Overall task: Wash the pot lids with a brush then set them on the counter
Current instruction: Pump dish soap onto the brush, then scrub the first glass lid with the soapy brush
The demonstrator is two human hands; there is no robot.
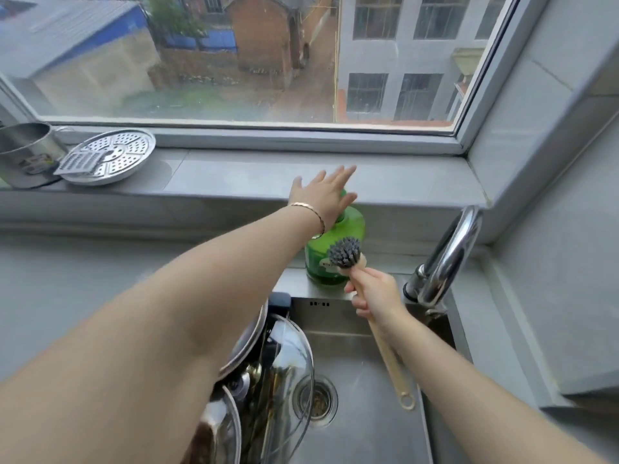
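The left hand (323,195), fingers straight and spread, presses its palm on the top of the green soap bottle (350,229); best to push straight down, with the bristles kept close to catch the soap. The right hand (375,296) is clamped round the brush (345,252), whose long handle slants up from over the sink (368,430) towards the bottle, head uppermost; the pot lids (288,356) lie stacked at the sink's left

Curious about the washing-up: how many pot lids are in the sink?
3: a rear lid left in the sink, a glass lid beside it, a third lid at the bottom. The arm may hide others.
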